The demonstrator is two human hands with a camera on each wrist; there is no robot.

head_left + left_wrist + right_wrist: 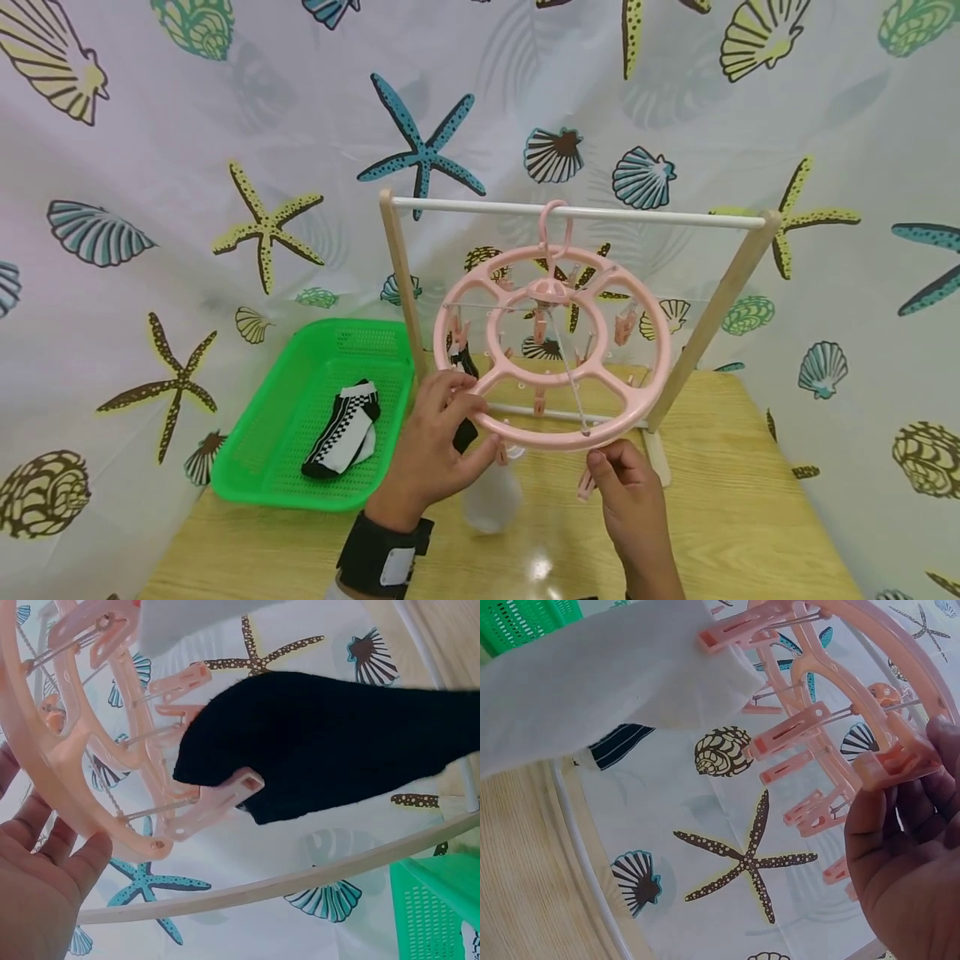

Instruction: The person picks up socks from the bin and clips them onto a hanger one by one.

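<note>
A pink round clip hanger hangs by its hook from a white rod. My left hand holds its rim at the front left, fingers over the top and thumb below. At the front right, my right hand pinches a pink clothes peg just under the rim. A black sock dangles from one peg, near the left hand. From another peg in the right wrist view hangs a white sock, which appears in the head view below the rim. Several other pegs dangle around the rings.
A green basket stands on the left of the wooden table, with black-and-white checkered socks in it. Wooden posts carry the rod. Behind is a cloth printed with shells and starfish.
</note>
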